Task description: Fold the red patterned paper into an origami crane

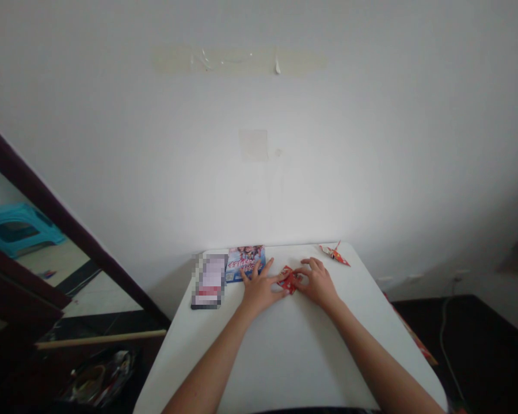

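Bare forearms (213, 356) are crossing white smooth tabletop (280, 362). L hand (259, 289) is holding fingers spread; R hand (320, 284) is pinching red folded-paper pc (287, 282).

two bare forearms (220, 353) reach forward; left hand (259, 289) is palm down, splayed; right hand (320, 284) is half-curled, turned inward.

Folded paper (289, 282) on a smooth tabletop (280, 351)
Matt wall (371, 149) carrying shiny tape (233, 60); the stool (21, 214) looks plastic, the leaflet (243, 260) printed paper.
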The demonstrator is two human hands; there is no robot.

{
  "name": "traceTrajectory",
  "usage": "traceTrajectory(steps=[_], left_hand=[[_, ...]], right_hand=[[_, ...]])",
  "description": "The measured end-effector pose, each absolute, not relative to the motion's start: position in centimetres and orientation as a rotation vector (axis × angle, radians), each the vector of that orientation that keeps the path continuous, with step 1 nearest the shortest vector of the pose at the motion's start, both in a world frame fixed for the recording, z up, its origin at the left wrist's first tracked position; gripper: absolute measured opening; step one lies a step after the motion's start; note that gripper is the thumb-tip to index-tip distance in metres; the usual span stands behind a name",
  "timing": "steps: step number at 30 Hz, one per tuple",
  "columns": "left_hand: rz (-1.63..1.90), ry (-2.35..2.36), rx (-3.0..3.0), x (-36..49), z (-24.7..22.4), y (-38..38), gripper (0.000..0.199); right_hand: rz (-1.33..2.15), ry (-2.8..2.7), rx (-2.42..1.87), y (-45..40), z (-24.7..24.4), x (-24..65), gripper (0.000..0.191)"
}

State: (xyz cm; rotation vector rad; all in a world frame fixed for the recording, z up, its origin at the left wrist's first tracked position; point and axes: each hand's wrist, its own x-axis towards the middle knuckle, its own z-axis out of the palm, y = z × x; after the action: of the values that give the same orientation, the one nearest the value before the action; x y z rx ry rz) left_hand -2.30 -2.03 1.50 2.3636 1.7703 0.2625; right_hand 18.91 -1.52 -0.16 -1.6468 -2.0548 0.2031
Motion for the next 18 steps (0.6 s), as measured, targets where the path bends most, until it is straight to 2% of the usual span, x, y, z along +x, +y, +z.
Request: traceTrajectory(steps=[7,18], left_hand=[[0.271,1.792,2.357,-2.22,1.58,-2.11,0.048],[0.272,1.776,2.339,-2.35,1.4,-1.96,0.05]], right_hand=[[0.239,-2.129,-1.644,-1.86,0.46,19.08,0.038],[0.244,-2.199,-1.614,-1.84,0.72,19.4,0.048]])
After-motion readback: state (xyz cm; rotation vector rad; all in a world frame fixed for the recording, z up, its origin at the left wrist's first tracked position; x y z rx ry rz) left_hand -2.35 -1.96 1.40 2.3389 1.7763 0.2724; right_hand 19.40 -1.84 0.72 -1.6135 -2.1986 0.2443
